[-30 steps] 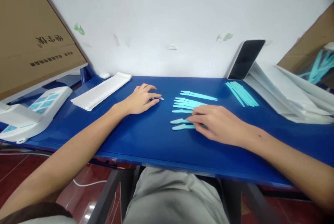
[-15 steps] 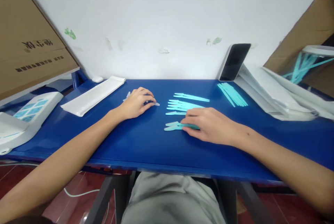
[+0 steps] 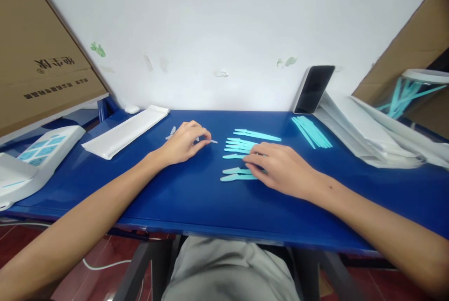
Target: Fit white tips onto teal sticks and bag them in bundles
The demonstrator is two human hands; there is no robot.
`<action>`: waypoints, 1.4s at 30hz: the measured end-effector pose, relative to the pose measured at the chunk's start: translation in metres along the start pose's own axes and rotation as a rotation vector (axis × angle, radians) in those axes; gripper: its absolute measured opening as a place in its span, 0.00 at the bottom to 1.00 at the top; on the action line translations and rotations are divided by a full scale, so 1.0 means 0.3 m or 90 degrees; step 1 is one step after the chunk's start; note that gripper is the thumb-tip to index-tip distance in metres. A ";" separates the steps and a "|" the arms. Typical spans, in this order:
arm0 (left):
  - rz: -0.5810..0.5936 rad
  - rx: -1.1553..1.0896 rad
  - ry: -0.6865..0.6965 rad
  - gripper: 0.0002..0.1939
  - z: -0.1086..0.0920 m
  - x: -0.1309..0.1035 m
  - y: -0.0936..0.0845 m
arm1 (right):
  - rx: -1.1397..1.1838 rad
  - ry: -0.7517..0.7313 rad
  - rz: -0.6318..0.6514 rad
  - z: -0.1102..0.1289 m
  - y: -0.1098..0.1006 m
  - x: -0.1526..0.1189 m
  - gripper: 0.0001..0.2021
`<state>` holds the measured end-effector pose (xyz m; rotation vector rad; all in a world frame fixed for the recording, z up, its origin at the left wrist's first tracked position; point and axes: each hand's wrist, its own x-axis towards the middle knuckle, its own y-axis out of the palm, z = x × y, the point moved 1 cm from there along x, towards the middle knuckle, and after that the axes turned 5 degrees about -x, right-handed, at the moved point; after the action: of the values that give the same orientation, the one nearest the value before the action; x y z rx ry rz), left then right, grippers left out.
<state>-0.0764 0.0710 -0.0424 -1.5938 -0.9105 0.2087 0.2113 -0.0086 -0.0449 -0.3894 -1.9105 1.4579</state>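
Note:
A small clear plastic blade cap (image 3: 213,141) is pinched between the thumb and fingers of my left hand (image 3: 185,143), low over the blue table. More clear caps (image 3: 171,131) lie beside and partly under that hand. My right hand (image 3: 277,165) is over the teal eyebrow razors, thumb and forefinger slightly apart, fingertips beside a single razor (image 3: 232,156). Two razors (image 3: 233,178) lie below the fingers, their handles partly covered by the hand. Above are a close group of razors (image 3: 238,143) and a pair (image 3: 257,135), heads pointing left.
A stack of teal razors (image 3: 311,131) lies at the right, near a leaning phone (image 3: 314,89) and white plastic bags (image 3: 375,132). A clear tub (image 3: 426,75) holds more razors. On the left are a flat white packet (image 3: 126,132), a white device (image 3: 52,160) and a cardboard box (image 3: 45,48).
My right hand has moved slightly away from me, off the two nearest razors, which now lie a little apart. My left hand stays nearly in place with the cap. The view has shifted slightly.

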 end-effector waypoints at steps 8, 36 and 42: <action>-0.039 -0.047 0.022 0.16 -0.029 -0.002 0.003 | -0.009 0.043 0.104 -0.049 0.014 0.004 0.13; -0.088 -0.440 -0.133 0.17 -0.070 0.015 0.041 | -0.004 0.065 0.029 -0.024 -0.025 0.011 0.14; -0.065 -0.452 -0.142 0.19 -0.065 0.012 0.048 | -0.016 0.059 0.034 -0.026 -0.019 0.011 0.16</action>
<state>-0.0561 0.0591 -0.0492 -2.1942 -1.3309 -0.0196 0.2154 -0.0028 -0.0375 -0.5150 -1.8582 1.4262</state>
